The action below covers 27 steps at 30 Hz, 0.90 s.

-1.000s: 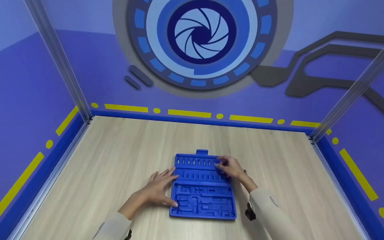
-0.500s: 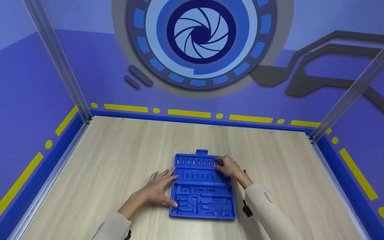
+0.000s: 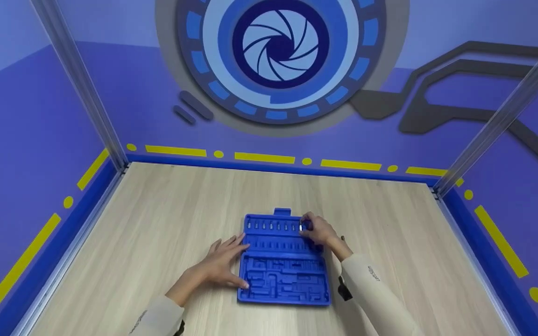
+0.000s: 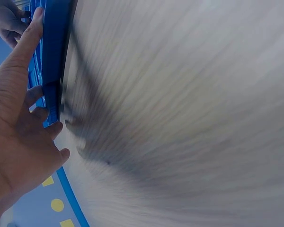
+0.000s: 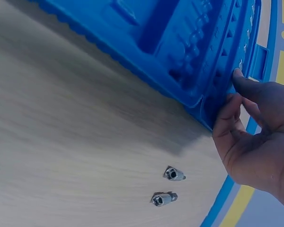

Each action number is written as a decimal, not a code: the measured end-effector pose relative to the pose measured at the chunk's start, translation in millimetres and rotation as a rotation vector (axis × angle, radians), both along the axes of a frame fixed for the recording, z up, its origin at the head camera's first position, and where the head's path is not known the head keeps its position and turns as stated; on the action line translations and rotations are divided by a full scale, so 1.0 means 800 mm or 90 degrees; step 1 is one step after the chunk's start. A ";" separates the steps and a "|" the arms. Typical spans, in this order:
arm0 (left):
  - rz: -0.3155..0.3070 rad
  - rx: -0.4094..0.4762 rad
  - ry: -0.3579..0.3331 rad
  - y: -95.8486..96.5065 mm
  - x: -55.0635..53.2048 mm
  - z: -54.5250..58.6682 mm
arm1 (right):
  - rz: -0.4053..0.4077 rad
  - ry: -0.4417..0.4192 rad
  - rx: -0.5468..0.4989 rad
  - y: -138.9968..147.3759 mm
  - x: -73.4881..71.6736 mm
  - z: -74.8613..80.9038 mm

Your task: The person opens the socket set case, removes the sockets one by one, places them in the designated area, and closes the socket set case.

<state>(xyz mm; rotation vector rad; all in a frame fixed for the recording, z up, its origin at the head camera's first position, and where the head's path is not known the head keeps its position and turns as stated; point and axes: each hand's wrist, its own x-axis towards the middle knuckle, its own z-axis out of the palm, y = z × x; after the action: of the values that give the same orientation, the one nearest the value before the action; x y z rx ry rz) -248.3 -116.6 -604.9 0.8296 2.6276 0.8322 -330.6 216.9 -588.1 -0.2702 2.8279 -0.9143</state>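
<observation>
A blue plastic tool case lies unfolded on the wooden table. Several small metal socket bits stand in a row of slots in its far half; the near half shows bare moulded recesses. My left hand rests spread along the case's left edge, thumb on the near half's rim and fingertips by the far half. At the right end of the bit row, my right hand pinches a shiny metal socket bit between thumb and fingers. In the right wrist view the hand hides most of that bit.
Two loose metal socket bits lie on the table right of the case, a nearer one and another. A latch tab sticks out from the case's far edge. Blue printed walls enclose the table.
My right hand has shifted slightly left along the bit row, its fingertips lifting a little, and the pinched bit shows more clearly. My left hand and the case stay put.
</observation>
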 end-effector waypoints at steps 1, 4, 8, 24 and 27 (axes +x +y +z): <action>0.000 0.001 0.001 0.000 0.000 0.000 | -0.009 -0.005 -0.006 0.000 0.000 -0.001; 0.001 -0.004 0.000 0.000 0.000 0.000 | -0.024 -0.001 -0.011 0.000 0.001 -0.005; 0.002 0.001 0.001 -0.001 0.000 0.000 | -0.031 0.036 0.000 -0.002 0.005 -0.008; 0.001 -0.002 0.005 -0.001 -0.001 -0.001 | -0.082 -0.020 -0.285 -0.005 0.015 -0.014; 0.001 0.002 -0.002 -0.001 -0.002 -0.001 | -0.064 -0.050 -0.325 -0.001 0.019 -0.012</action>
<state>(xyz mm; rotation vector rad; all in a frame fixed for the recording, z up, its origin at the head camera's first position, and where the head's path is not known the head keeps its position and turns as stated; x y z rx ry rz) -250.2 -117.6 -605.9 0.8260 2.6258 0.8369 -315.7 216.2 -597.6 -0.1448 2.5098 -1.6223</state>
